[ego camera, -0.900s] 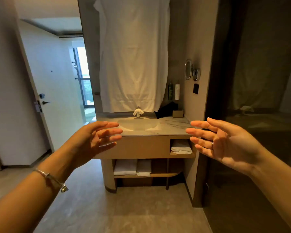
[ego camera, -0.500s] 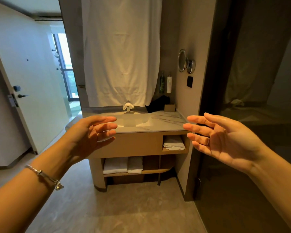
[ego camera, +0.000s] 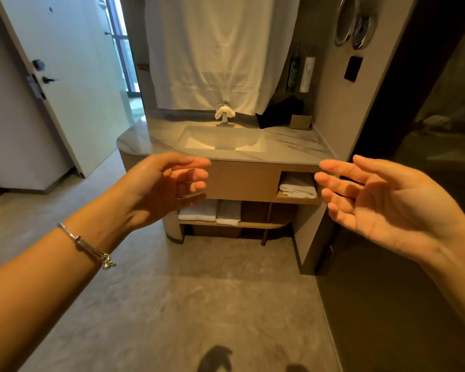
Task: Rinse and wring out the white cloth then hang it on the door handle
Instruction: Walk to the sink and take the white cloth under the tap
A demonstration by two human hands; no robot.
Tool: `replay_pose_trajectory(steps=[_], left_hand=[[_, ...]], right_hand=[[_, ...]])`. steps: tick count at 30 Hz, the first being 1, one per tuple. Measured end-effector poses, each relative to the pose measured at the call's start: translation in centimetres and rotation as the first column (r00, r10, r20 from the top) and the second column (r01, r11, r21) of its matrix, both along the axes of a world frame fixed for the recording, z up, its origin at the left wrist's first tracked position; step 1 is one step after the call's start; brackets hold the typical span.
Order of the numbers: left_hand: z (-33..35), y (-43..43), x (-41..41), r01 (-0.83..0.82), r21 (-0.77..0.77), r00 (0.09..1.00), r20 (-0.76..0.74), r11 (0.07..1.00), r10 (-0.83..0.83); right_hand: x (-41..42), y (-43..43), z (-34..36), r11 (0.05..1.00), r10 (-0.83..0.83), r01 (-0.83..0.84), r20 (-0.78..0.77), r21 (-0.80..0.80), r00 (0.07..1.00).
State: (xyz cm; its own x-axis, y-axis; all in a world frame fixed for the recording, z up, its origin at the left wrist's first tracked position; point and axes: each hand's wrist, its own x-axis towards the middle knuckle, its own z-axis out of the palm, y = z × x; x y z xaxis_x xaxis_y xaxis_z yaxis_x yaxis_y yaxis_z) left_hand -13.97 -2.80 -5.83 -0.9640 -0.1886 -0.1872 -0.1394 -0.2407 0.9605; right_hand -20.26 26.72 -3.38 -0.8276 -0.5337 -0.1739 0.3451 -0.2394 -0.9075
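**A:** So, from the head camera, what are the hands doing?

**B:** Both are empty. The left hand (ego camera: 167,183) and right hand (ego camera: 381,200) float palms inward, fingers loosely spread, gripping nothing. A bracelet (ego camera: 86,245) circles the left wrist.

**A:** And the white cloth?

**B:** The white cloth (ego camera: 224,112) is draped over the faucet (ego camera: 223,120), beyond and above the gap between the two palms, well apart from either. The sink basin (ego camera: 220,138) lies just below it.

**A:** How will it handle?

**B:** Likely soft, limp and light; heavier and drippy once wet. I'd pinch it at the top fold where it crosses the spout, then lift it clear.

**A:** Where does it go afterwards?

**B:** The door handle (ego camera: 49,80) sits far out past the left hand, on a white door (ego camera: 73,84). Rinsing hasn't begun.
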Motion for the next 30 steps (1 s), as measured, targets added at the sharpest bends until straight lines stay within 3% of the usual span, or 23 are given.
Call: replay_pose_trajectory(steps=[6, 19, 30], left_hand=[[-1.2, -1.9, -2.2, 0.006, -0.006, 0.991, 0.134, 1.000, -0.006], [-1.4, -7.1, -9.9, 0.080, 0.050, 0.986, 0.143, 0.996, -0.086], [-2.5, -8.0, -17.4, 0.029, 0.149, 0.993, 0.112, 0.988, -0.046]], right_hand=[[-2.7, -3.3, -2.1, 1.000, -0.015, 0.013, 0.109, 0.020, 0.994], [-9.9, -9.4, -2.8, 1.000, 0.002, 0.000, 0.134, -0.015, 0.991], [-18.2, -10.7, -3.8, 0.996, 0.070, -0.057, 0.190, -0.073, 0.979]])
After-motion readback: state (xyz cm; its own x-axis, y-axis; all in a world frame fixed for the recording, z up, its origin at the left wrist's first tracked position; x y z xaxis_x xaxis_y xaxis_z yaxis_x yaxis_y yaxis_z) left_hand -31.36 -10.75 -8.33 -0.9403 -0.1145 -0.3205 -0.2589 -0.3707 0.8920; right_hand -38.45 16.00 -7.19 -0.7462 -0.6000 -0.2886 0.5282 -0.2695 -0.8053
